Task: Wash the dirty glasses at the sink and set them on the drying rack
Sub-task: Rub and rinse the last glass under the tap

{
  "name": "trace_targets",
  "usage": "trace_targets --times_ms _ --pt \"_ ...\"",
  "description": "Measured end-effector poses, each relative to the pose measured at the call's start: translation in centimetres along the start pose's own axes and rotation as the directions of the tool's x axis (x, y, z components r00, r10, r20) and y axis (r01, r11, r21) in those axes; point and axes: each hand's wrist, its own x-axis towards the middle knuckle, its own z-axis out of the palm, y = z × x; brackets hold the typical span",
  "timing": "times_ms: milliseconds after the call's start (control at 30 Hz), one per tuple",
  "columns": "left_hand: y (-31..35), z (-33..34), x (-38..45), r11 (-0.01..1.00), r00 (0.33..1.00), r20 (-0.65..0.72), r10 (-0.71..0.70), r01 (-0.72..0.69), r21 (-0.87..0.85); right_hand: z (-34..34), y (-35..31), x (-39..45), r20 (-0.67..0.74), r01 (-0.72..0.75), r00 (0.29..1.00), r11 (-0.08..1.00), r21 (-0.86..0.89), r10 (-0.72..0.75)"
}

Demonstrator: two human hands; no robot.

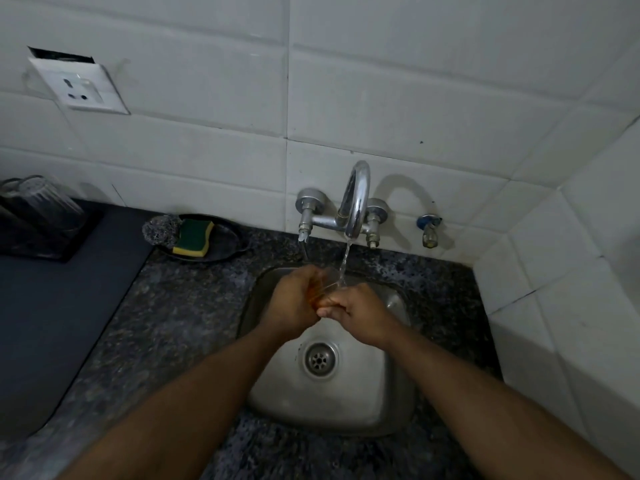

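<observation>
both forearms are reaching in from the bottom edge over the speckled stone table (180,306), meeting above the steel sink (346,393). left hand (294,306) is wrapping its fingers (304,273) round a clear glass (327,284), gripping it under the running tap (356,199). right hand (360,315) is curling its fingers (334,306) against the glass's near end. far left, a washed glass (45,199) is standing upside down on the dark drying rack (52,237). a green-yellow sponge (194,237) is lying in a black dish (225,244) beside a steel scrubber (161,230). no readable writing is showing.
</observation>
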Motion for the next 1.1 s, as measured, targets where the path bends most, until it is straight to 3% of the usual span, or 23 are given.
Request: trace_targets --times_ms 67,133,167,200,267,333,367,400,433,500,533,567,600,667,733,767,800,867,900,933,967,1033,1100 --pt "-0.4 -0.8 0.2 0.997 0.985 0.156 -0.075 0.072 0.024 -0.4 0.4 -0.1 0.108 0.040 0.994 0.997 -0.067 -0.032" --pt "-1.0 -2.1 0.5 0.979 0.875 0.438 -0.206 0.189 0.082 -0.7 1.2 -0.1 0.238 0.048 0.971 0.988 -0.147 -0.011" --pt "-1.1 -2.4 0.6 0.973 0.836 0.499 -0.229 0.206 0.102 -0.7 1.3 -0.1 0.259 0.040 0.966 0.986 -0.162 0.004" --pt "-1.1 -2.3 0.6 0.977 0.855 0.474 -0.213 0.188 0.101 -0.5 1.2 0.0 0.235 0.036 0.972 0.987 -0.154 0.002" --pt "-0.8 -1.5 0.3 0.994 0.968 0.234 -0.095 0.078 0.081 0.1 0.8 0.2 0.117 0.025 0.993 0.997 -0.067 -0.017" --pt "-0.6 -0.2 -0.5 0.999 1.000 0.008 -0.005 0.005 0.042 0.3 0.0 0.1 0.046 0.014 0.999 1.000 0.019 -0.015" --pt "-0.6 0.1 -0.6 1.000 1.000 -0.021 0.008 -0.007 0.021 0.2 -0.1 0.1 0.072 0.019 0.997 1.000 0.020 -0.021" --pt "-0.8 -0.2 -0.5 1.000 0.999 0.033 -0.011 0.011 0.004 0.0 0.1 0.1 0.137 0.036 0.990 0.999 -0.032 -0.031" --pt "-1.0 -0.7 -0.3 0.999 0.983 0.175 -0.051 0.048 0.018 -0.4 0.5 0.1 0.231 0.075 0.972 0.988 -0.134 -0.043" --pt "-1.5 -2.1 0.4 0.984 0.829 0.534 -0.168 0.113 0.134 -1.1 1.0 0.2 0.409 0.174 0.913 0.920 -0.352 -0.017" --pt "-1.7 -2.4 0.8 0.979 0.770 0.607 -0.199 0.125 0.162 -1.2 1.1 0.3 0.435 0.202 0.900 0.898 -0.390 -0.014" --pt "-1.9 -2.3 1.0 0.979 0.776 0.597 -0.203 0.143 0.147 -1.0 1.3 0.4 0.412 0.201 0.911 0.908 -0.369 -0.034" --pt "-1.9 -2.0 1.1 0.982 0.830 0.526 -0.187 0.145 0.119 -0.9 1.2 0.5 0.349 0.158 0.936 0.936 -0.314 -0.041" --pt "-1.8 -0.5 0.9 0.993 0.958 0.266 -0.104 0.086 0.077 -0.5 1.0 0.5 0.198 0.061 0.980 0.987 -0.147 -0.031" --pt "-2.0 0.9 0.6 0.999 0.998 0.058 -0.029 0.026 0.047 -0.6 1.0 0.3 0.145 0.034 0.989 0.997 -0.066 -0.024" --pt "-2.0 1.2 0.5 0.998 0.998 0.055 -0.017 0.014 0.054 -0.8 1.1 0.2 0.173 0.049 0.984 0.995 -0.086 -0.034" --pt "-2.1 0.8 0.7 0.998 0.990 0.136 -0.035 0.028 0.053 -1.2 1.0 0.3 0.237 0.089 0.970 0.985 -0.149 -0.052" --pt "-2.6 -0.2 1.2 0.989 0.883 0.445 -0.149 0.137 0.059 -1.7 1.4 0.5 0.376 0.183 0.925 0.928 -0.323 -0.052" --pt "-2.7 -0.5 1.3 0.983 0.826 0.535 -0.180 0.166 0.074 -1.8 1.7 0.6 0.409 0.196 0.912 0.910 -0.366 -0.033" --pt "-2.6 -0.7 1.5 0.985 0.835 0.524 -0.170 0.147 0.085 -1.7 1.5 0.7 0.401 0.166 0.916 0.919 -0.357 -0.009" --pt "-2.5 -0.6 1.7 0.990 0.886 0.443 -0.137 0.105 0.095 -1.4 1.3 0.8 0.352 0.119 0.936 0.944 -0.306 -0.004" --pt "-2.2 0.2 1.6 0.993 0.981 0.191 -0.038 0.017 0.113 -1.0 1.0 1.0 0.205 0.029 0.979 0.985 -0.167 0.006" --pt "-1.4 0.8 1.1 0.997 1.000 0.012 0.012 -0.012 0.073 -0.9 1.0 1.0 0.135 0.020 0.991 0.993 -0.115 -0.004"
